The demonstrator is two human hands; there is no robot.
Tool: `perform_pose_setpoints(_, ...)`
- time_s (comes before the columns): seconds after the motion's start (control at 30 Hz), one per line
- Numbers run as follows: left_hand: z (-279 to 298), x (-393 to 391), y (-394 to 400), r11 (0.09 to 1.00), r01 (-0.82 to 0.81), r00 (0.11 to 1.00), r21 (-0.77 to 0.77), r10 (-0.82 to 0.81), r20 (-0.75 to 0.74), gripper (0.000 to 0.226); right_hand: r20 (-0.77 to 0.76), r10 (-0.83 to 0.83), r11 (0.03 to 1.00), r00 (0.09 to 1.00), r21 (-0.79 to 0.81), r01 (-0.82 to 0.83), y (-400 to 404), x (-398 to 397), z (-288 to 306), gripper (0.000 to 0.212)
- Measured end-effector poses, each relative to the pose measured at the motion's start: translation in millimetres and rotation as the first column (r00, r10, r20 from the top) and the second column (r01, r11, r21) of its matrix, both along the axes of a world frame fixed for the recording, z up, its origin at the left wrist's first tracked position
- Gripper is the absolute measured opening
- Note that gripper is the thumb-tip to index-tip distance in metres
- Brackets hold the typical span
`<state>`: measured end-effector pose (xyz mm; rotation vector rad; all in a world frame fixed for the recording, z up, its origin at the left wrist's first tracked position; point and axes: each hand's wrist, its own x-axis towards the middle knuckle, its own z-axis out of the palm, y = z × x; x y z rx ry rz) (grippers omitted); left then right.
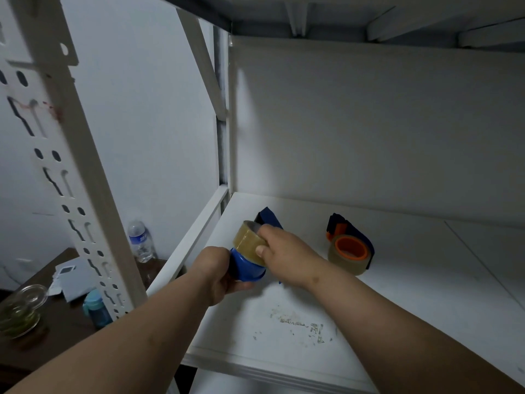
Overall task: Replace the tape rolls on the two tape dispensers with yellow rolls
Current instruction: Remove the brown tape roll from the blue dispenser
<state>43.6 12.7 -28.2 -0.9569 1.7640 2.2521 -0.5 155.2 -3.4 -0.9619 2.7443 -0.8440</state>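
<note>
My left hand (pixel 217 273) grips a blue tape dispenser (pixel 246 267) by its round hub, held just above the white shelf (pixel 397 294). My right hand (pixel 287 255) grips a yellowish-brown tape roll (pixel 247 241) by its rim, right above the blue hub and touching or nearly touching it. The dispenser's dark blue body (pixel 268 217) sticks out behind the roll. To the right, a second dispenser (pixel 350 243) with an orange hub lies on the shelf, a brownish roll (pixel 345 261) mounted on it.
A white perforated upright (pixel 71 177) of the shelving stands at left. Below left, a dark table holds a water bottle (pixel 140 240), a glass jar (pixel 21 308), a light blue bottle (pixel 96 308) and papers. A scuffed patch (pixel 298 325) marks the shelf's front.
</note>
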Motion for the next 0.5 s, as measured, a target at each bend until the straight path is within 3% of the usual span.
perform_pose_setpoints(0.07,-0.8,1.9,-2.8,0.998,0.054,0.998,0.046,-0.052,-0.033,0.034,0.01,0.0,1.0,1.0,0.004,0.0,3.0,-3.2,4.4,0.006)
perform_pose_setpoints(0.13,2.1,2.3,-4.9,0.997,0.074,0.996,0.026,-0.072,-0.06,0.034,0.077,-0.074,0.992,0.994,-0.098,0.082,6.3,-6.7,10.6,0.006)
perform_pose_setpoints(0.27,10.3,0.9,-4.1,0.982,0.078,0.99,-0.172,-0.097,-0.106,0.034,0.287,-0.203,0.925,0.936,-0.259,0.279,9.7,-8.7,13.5,0.01)
perform_pose_setpoints(0.5,12.3,3.9,8.2,0.875,0.004,0.96,-0.484,-0.138,-0.243,0.025,0.456,-0.296,0.869,0.839,-0.236,0.435,-0.7,-7.4,16.6,0.005)
